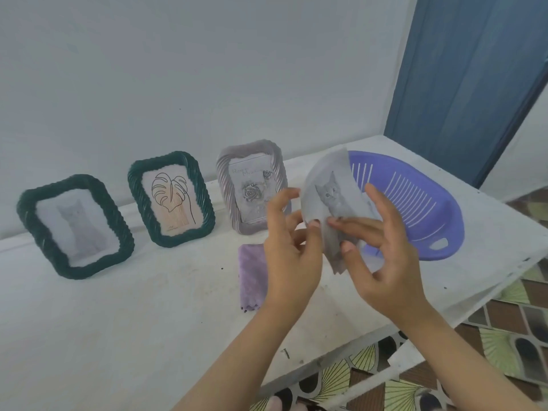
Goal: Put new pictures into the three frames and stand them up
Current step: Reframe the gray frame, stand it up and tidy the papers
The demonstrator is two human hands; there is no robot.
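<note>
From the head camera, three picture frames stand upright in a row on a white table [118,321], backed by a pale wall [178,69]. Taking the grey twisted-rim frame [252,189] as the landmark: it holds a picture of roses, and part of its right edge is hidden behind the left hand [289,256]. To its left stands a dark green frame with a leaf line drawing [171,200], and further left again, at the end of the row, a second dark green frame with a faint cat picture [75,226]. In front of the grey frame, lying flat on the table, is a folded purple cloth [252,277], its right side covered by the left hand. To the right of the grey frame sits a purple slotted plastic basket [415,203]. Between frame and basket, raised above the table, both hands hold a curled paper print of a kitten [329,203] — the left thumb and forefinger pinch its lower left edge, other fingers spread loosely, while the right hand [382,250] clamps the lower right part with thumb in front and fingers fanned apart. More sheets seem to lie behind the print, though I cannot tell how many. Right of the basket, a blue door [474,84] rises behind the table.
</note>
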